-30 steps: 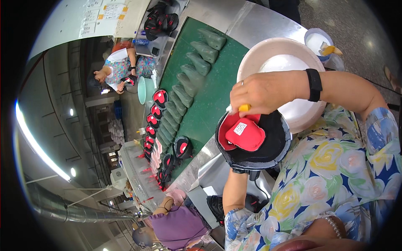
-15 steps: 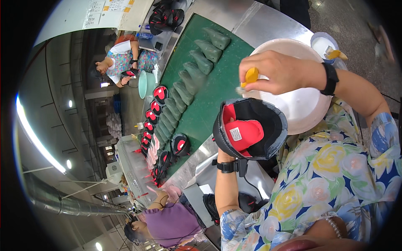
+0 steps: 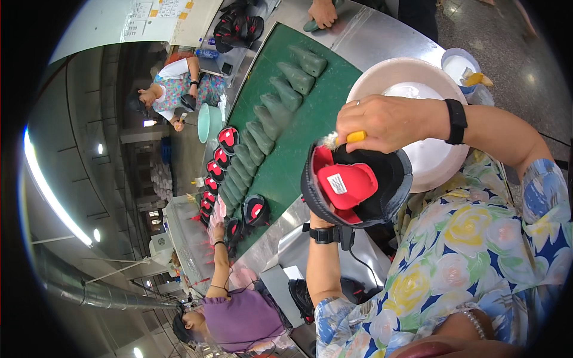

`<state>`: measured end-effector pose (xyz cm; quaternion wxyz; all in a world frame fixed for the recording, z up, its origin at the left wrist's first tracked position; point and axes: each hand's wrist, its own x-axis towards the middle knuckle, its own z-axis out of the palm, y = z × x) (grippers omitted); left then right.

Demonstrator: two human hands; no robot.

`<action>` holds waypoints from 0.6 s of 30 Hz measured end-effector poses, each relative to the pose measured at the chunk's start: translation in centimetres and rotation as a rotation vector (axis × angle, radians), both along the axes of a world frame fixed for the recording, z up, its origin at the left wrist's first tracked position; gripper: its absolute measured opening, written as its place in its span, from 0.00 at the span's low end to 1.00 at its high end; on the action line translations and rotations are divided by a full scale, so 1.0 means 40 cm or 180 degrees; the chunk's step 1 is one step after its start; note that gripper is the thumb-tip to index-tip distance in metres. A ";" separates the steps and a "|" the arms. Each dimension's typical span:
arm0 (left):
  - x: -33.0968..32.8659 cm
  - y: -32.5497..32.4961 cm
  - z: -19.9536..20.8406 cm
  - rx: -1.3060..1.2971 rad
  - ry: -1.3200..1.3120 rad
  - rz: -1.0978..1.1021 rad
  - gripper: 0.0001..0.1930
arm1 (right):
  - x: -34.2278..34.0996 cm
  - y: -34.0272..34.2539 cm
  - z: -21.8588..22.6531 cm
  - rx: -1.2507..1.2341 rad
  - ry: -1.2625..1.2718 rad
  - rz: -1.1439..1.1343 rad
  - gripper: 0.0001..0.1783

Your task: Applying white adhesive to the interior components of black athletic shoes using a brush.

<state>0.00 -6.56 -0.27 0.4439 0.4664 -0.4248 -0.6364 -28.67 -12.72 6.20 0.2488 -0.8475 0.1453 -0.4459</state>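
My left hand [image 3: 322, 216] is wrapped under a black shoe upper [image 3: 394, 194] with a red lining and a red tongue bearing a white label. The upper hides most of its fingers. Over the far left part of the rim, my right hand [image 3: 388, 122] grips a brush by its yellow handle [image 3: 356, 136]. The pale bristles [image 3: 328, 141] meet the upper's edge, by the red lining. Behind my right hand stands a large pale basin [image 3: 439, 161] of white liquid.
Several dull green shoe lasts [image 3: 296, 77] line a green belt [image 3: 310, 125] with metal edges. Black-and-red uppers [image 3: 228, 138] lie along its left side. A small tub [image 3: 458, 62] with another brush stands beyond the basin. A co-worker's hand [image 3: 323, 13] holds a green piece at the top.
My right hand has lowered the brush from above the rim onto the upper's edge. A co-worker's hand has appeared at the top, and the purple-shirted person's arm has reached toward the belt.
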 end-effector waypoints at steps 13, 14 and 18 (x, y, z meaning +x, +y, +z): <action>0.098 -0.028 -0.072 0.0037 0.0675 0.0637 0.24 | 0.026 -0.032 0.000 0.0607 0.0477 -0.1000 0.11; 0.132 -0.036 -0.083 -0.0021 0.0898 0.0811 0.24 | 0.024 -0.038 -0.001 0.0798 0.0346 -0.0846 0.11; 0.326 -0.044 -0.112 0.0223 -0.0004 0.2030 0.18 | -0.030 -0.029 -0.037 0.1193 0.0025 -0.1258 0.11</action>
